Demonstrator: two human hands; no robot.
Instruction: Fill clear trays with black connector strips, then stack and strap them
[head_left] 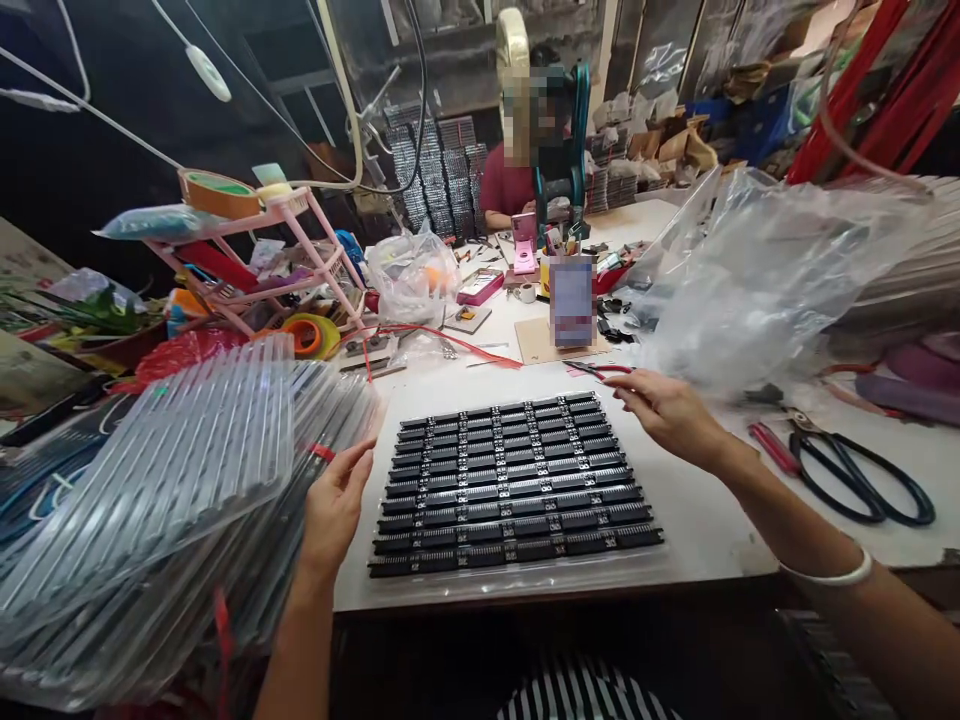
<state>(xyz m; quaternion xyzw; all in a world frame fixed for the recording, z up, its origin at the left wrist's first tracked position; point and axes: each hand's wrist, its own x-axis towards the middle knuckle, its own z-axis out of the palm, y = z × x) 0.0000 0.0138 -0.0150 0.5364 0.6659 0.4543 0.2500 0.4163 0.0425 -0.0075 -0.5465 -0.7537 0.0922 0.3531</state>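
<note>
A clear plastic tray [525, 585] lies flat on a white table [720, 530] directly in front of the person, between two bare hands. It carries rows of black strips [465, 480], closely spaced and slightly slanted, each lined with comb-like silvery teeth and broken at intervals by small pale marks. The tray's see-through rim shows best along the near edge, where it catches the light. The left hand [339, 505] is beside the tray's left side, its fingers bunched close together; whether they touch or grip the edge cannot be told. The right hand [664, 410] is by the far right corner, thumb and fingertips drawn narrowly together next to red-handled pliers [600, 370]; whether they pinch anything is unclear. The fine marks on the strips are too small to read. At left, a stack of clear ribbed trays [187, 440] runs out of the frame. At right, dark-handled scissors [862, 475] lie near a bulging clear bag [757, 290], which hides part of what is behind it. Across the table, a person in a dark red top [504, 185] is partly covered by equipment and pixelation. Both of the wearer's forearms are cut off by the frame.
</note>
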